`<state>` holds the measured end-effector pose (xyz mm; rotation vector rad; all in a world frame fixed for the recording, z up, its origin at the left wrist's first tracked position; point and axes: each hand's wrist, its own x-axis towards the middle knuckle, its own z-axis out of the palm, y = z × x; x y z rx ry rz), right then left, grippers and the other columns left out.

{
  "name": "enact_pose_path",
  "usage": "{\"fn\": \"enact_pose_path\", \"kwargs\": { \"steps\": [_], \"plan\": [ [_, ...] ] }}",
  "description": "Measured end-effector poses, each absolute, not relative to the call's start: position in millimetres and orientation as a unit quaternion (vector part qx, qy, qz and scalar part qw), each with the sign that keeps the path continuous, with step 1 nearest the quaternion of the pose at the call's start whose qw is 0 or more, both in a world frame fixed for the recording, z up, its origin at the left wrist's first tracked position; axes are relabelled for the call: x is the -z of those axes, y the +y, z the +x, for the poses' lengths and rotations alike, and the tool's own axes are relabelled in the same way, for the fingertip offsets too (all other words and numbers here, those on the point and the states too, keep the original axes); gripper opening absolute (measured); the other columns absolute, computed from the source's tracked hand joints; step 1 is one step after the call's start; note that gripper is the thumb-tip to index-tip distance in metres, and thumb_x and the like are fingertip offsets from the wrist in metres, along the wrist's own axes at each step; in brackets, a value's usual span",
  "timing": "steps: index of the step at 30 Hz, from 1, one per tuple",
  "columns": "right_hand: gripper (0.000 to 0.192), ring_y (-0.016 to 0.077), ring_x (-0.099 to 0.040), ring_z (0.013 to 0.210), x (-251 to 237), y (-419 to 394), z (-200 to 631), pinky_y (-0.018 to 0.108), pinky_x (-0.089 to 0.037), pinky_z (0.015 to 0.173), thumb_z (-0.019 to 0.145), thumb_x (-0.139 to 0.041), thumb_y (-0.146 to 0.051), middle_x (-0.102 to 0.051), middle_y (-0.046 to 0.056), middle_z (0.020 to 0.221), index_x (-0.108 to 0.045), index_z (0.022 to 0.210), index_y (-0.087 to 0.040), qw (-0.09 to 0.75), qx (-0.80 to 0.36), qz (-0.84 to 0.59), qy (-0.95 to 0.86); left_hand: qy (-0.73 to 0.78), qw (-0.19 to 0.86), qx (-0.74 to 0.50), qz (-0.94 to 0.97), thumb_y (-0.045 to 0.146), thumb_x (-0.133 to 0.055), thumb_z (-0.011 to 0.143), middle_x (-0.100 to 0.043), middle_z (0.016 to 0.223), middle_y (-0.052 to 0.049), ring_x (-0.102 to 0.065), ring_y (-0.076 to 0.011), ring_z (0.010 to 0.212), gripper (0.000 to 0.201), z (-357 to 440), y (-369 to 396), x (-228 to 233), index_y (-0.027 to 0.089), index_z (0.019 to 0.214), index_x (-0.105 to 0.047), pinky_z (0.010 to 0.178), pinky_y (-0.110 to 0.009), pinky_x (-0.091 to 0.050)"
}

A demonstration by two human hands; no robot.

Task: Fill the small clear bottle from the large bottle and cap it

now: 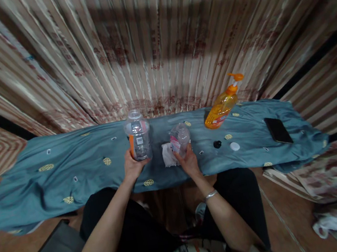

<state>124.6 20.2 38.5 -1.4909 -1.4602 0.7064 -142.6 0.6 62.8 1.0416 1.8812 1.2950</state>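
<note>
From where I stand, the person seated at the narrow table has a clear plastic bottle in each hand. The left hand (134,166) is wrapped round the lower part of the large bottle (141,144), which is upright, its open-looking neck well above the grip and an orange strip on its side just over the fingers. The right hand (189,161) closes round the lower part of the small bottle (183,133), thumb on the left side, with most of the bottle beyond the hand. A white tissue (168,155) sits against that thumb, between the two bottles; whether the thumb pinches it, I can't tell. The bottles are near each other but apart. Over to the right on the blue-green cloth (86,162) are a small black cap (217,144), a white disc (234,146), an orange pump bottle (220,110) behind them, and a dark flat device (278,130) farthest out.
</note>
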Motion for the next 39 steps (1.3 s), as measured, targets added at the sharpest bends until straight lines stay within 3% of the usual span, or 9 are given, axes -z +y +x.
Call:
{"fn": "enact_pose_path", "kwargs": {
  "steps": [6, 16, 24, 27, 32, 39],
  "plan": [
    [0.053, 0.0398, -0.081, 0.124, -27.9, 22.8, 124.7, 0.059, -0.066, 0.112, 0.094, -0.076, -0.055, -0.082, 0.02, 0.133, -0.064, 0.134, -0.023, 0.458, -0.276, -0.605, -0.59, 0.686, 0.348, -0.492, 0.407, 0.048, -0.082, 0.107, -0.074, 0.151, -0.014, -0.076, -0.0318, 0.13, 0.05, -135.6, -5.3, -67.6, 0.022, 0.148, -0.072, 0.109, -0.057, -0.068],
    [0.05, 0.036, -0.081, 0.109, -33.9, 26.0, 133.8, 0.051, -0.066, 0.098, 0.088, -0.083, -0.055, -0.085, 0.013, 0.116, -0.068, 0.125, -0.024, 0.444, -0.306, -0.616, -0.573, 0.59, 0.412, -0.603, 0.345, 0.046, -0.083, 0.106, -0.074, 0.15, -0.013, -0.077, -0.0307, 0.128, 0.049, -141.4, -30.9, -83.8, 0.022, 0.147, -0.072, 0.107, -0.055, -0.069],
    [0.049, 0.0345, -0.082, 0.104, -54.9, 37.0, 142.8, 0.048, -0.066, 0.093, 0.085, -0.087, -0.056, -0.088, 0.01, 0.111, -0.072, 0.12, -0.025, 0.443, -0.33, -0.597, -0.582, 0.522, 0.475, -0.657, 0.265, 0.039, -0.085, 0.105, -0.079, 0.128, -0.008, -0.079, -0.0238, 0.107, 0.036, -151.3, -43.5, -102.8, 0.019, 0.133, -0.076, 0.094, -0.046, -0.071],
    [0.046, 0.0345, -0.082, 0.1, -55.5, 38.6, 142.1, 0.048, -0.067, 0.091, 0.084, -0.087, -0.053, -0.087, 0.009, 0.108, -0.071, 0.118, -0.027, 0.424, -0.336, -0.595, -0.594, 0.498, 0.492, -0.671, 0.244, 0.036, -0.094, 0.095, -0.082, 0.12, -0.007, -0.08, -0.0247, 0.105, 0.039, -152.8, -45.4, -111.4, 0.02, 0.127, -0.078, 0.096, -0.049, -0.072],
    [0.045, 0.0392, -0.083, 0.108, -51.0, 39.0, 139.1, 0.056, -0.07, 0.098, 0.085, -0.085, -0.041, -0.086, 0.015, 0.112, -0.07, 0.124, -0.024, 0.406, -0.326, -0.615, -0.592, 0.463, 0.511, -0.689, 0.221, 0.035, -0.109, 0.054, -0.088, 0.109, -0.004, -0.083, -0.0273, 0.098, 0.065, -150.3, -50.1, -128.6, 0.025, 0.112, -0.082, 0.097, -0.054, -0.074],
    [0.048, 0.0376, -0.084, 0.109, -38.7, 39.6, 139.1, 0.053, -0.069, 0.098, 0.087, -0.084, -0.045, -0.088, 0.011, 0.113, -0.07, 0.129, -0.027, 0.428, -0.316, -0.604, -0.593, 0.428, 0.51, -0.718, 0.204, 0.047, -0.103, 0.054, -0.089, 0.129, -0.011, -0.085, -0.0387, 0.114, 0.084, -142.1, -54.9, -150.4, 0.028, 0.134, -0.083, 0.096, -0.057, -0.075]
  ]
}}
